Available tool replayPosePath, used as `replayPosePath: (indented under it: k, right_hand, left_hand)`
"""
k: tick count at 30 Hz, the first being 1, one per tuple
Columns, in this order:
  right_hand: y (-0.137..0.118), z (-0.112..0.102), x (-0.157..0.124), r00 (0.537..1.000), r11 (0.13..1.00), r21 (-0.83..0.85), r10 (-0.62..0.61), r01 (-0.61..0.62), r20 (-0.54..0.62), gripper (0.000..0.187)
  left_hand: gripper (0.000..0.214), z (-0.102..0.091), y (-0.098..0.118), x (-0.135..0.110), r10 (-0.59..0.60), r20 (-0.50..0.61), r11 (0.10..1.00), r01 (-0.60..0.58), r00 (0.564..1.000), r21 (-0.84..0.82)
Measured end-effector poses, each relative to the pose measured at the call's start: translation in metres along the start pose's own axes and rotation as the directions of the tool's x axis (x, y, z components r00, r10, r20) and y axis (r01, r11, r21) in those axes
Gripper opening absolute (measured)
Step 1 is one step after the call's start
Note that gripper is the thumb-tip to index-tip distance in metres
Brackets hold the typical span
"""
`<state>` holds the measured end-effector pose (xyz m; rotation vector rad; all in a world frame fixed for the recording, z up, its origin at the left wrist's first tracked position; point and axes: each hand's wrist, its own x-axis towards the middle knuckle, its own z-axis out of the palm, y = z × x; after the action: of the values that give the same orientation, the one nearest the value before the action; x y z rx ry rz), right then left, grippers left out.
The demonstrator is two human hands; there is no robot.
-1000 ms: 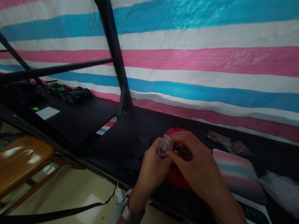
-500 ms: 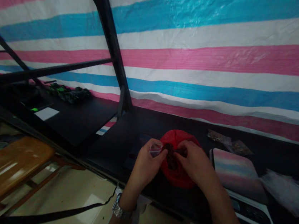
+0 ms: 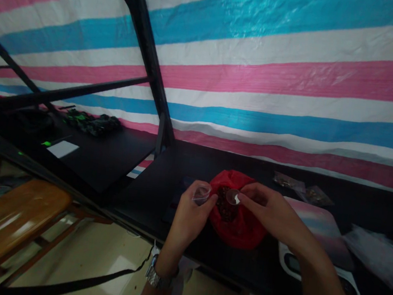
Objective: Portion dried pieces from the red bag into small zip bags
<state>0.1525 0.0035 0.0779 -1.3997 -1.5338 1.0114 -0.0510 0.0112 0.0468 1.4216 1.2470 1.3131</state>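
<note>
A red plastic bag (image 3: 245, 231) lies open on the black table, and small dark brown bits (image 3: 224, 207) show inside it. My left hand (image 3: 192, 213) is closed on a small clear plastic bag (image 3: 201, 193), its mouth held apart, at the red bag's left edge. Between the thumb and fingers of my right hand (image 3: 267, 207) is a small clear round scoop (image 3: 232, 197), held over the brown bits. Whether the scoop has anything in it, I cannot tell.
A digital scale (image 3: 318, 227) sits to the right, partly behind my right forearm. Behind it lie small filled clear bags (image 3: 317, 195); a heap of clear plastic bags (image 3: 378, 253) is farther right. A wooden stool (image 3: 13, 226) stands at lower left, and a black frame post (image 3: 147, 47) rises behind.
My right hand has shifted slightly right and up out of the brown bits, and the clear scoop now shows. My left hand stays nearly where it was with the clear bag.
</note>
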Motion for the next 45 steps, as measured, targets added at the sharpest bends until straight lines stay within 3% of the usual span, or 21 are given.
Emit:
replayPosePath:
  k: [5, 10, 15, 18, 22, 24, 27, 31, 34, 40, 45]
  right_hand:
    - [-0.021, 0.008, -0.008, 0.977, 0.988, -0.023, -0.152, 0.150, -0.153, 0.024]
    - [-0.035, 0.027, -0.012, 0.931, 0.931, -0.170, -0.345, 0.324, -0.119, 0.019]
    - [-0.037, 0.026, -0.011, 0.906, 0.903, -0.208, -0.406, 0.377, -0.120, 0.022]
    - [-0.029, 0.018, -0.009, 0.912, 0.919, -0.233, -0.364, 0.319, -0.187, 0.021]
    - [-0.007, 0.015, -0.006, 0.992, 0.922, -0.372, -0.123, 0.112, -0.008, 0.009]
    - [0.002, 0.020, -0.003, 0.999, 0.871, -0.490, -0.014, 0.035, 0.046, 0.009]
    - [0.007, 0.033, 0.001, 0.999, 0.824, -0.567, 0.018, 0.003, 0.031, 0.007]
    - [0.002, 0.042, 0.002, 0.997, 0.890, -0.456, 0.033, -0.001, 0.064, 0.003]
    - [0.002, 0.036, 0.003, 0.998, 0.929, -0.369, 0.044, -0.027, 0.039, 0.009]
    - [0.005, 0.008, 0.004, 0.999, 0.972, -0.235, -0.016, 0.007, -0.036, 0.014]
    - [-0.015, -0.002, -0.006, 0.989, 0.993, -0.084, -0.091, 0.082, -0.112, 0.021]
  left_hand:
    - [0.005, 0.009, -0.001, -0.006, 0.055, 0.060, 0.996, -0.060, 0.997, 0.073]
    - [0.008, 0.016, 0.002, -0.009, 0.015, 0.137, 1.000, -0.015, 0.990, -0.004]
    - [0.008, 0.019, 0.003, -0.007, 0.018, 0.122, 0.999, -0.012, 0.992, -0.048]
    - [0.010, 0.015, 0.003, -0.004, 0.019, 0.045, 1.000, -0.019, 0.999, 0.011]
    - [0.013, 0.005, 0.002, 0.000, -0.040, -0.044, 0.998, 0.042, 0.998, 0.053]
    - [0.015, 0.002, 0.002, 0.001, -0.101, -0.044, 0.993, 0.103, 0.994, 0.050]
    - [0.018, 0.002, 0.001, 0.002, -0.171, 0.008, 0.985, 0.171, 0.985, 0.008]
    - [0.024, 0.003, 0.001, 0.001, -0.213, 0.048, 0.976, 0.215, 0.976, -0.045]
    - [0.024, 0.001, 0.001, 0.001, -0.204, 0.038, 0.977, 0.206, 0.978, -0.064]
    - [0.014, 0.000, 0.002, -0.001, -0.028, -0.044, 0.999, 0.029, 0.999, 0.032]
    - [0.004, 0.011, 0.002, -0.008, 0.055, 0.045, 0.992, -0.060, 0.997, 0.114]
